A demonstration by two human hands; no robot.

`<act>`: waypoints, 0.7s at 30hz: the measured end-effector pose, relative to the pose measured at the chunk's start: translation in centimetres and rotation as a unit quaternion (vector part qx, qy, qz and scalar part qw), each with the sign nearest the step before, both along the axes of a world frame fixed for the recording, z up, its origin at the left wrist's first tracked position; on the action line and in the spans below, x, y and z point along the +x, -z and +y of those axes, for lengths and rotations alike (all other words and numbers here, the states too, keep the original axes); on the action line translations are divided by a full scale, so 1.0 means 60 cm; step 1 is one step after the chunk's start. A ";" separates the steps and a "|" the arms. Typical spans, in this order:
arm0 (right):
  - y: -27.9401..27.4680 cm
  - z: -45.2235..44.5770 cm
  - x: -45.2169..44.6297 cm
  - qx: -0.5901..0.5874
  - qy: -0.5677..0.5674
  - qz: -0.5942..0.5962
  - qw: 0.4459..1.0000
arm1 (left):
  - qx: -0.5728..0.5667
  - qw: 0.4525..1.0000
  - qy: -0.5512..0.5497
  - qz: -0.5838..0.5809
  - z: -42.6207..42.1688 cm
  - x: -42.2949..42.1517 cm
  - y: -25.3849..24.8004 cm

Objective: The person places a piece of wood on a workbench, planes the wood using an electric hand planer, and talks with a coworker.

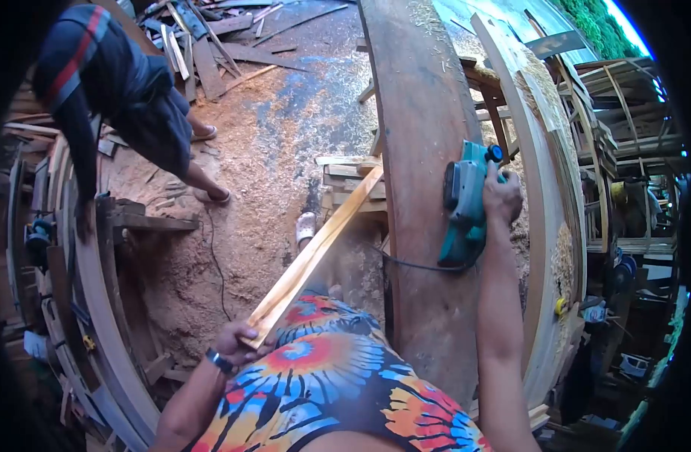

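Observation:
My left hand (244, 345) is closed around the near end of a long, pale wooden strip (319, 245). The strip slants up and away, its far end beside the edge of a wide brown plank (424, 98). On that plank rests a teal electric planer (466, 200), apparently tipped on its side, with a dark cord trailing from its near end. My right hand (503, 197) grips the planer at its right side, close to the blue knob. The fingers of that hand are partly hidden.
A co-worker (134, 98) stands at the left beside another bench of long boards (108, 316). Short wood pieces (353, 184) are stacked left of the plank. Shavings cover the floor (270, 151), with a scrap pile (217, 53) behind. Long boards (541, 188) stand at the right.

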State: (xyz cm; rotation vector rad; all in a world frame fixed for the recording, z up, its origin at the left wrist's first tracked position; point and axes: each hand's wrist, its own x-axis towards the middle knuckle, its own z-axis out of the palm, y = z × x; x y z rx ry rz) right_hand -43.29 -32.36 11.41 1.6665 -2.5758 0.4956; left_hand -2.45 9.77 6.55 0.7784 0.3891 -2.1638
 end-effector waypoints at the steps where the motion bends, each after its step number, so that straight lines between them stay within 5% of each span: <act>1: -0.005 -0.001 0.000 -0.002 0.001 -0.001 1.000 | -0.003 1.000 -0.008 0.019 0.051 -0.003 0.006; 5: -0.019 0.002 0.015 -0.018 -0.026 -0.042 0.999 | -0.051 0.991 -0.121 -0.005 0.145 -0.052 -0.068; 9: -0.010 0.011 0.001 -0.020 -0.060 -0.068 0.996 | -0.100 0.989 -0.066 0.084 0.174 -0.057 -0.097; 14: -0.014 0.008 -0.001 0.004 -0.076 -0.078 0.994 | -0.178 0.973 -0.146 0.013 0.187 -0.065 -0.074; 21: -0.010 0.011 -0.005 -0.001 -0.079 -0.071 0.994 | -0.252 0.960 -0.110 -0.050 0.125 -0.078 -0.081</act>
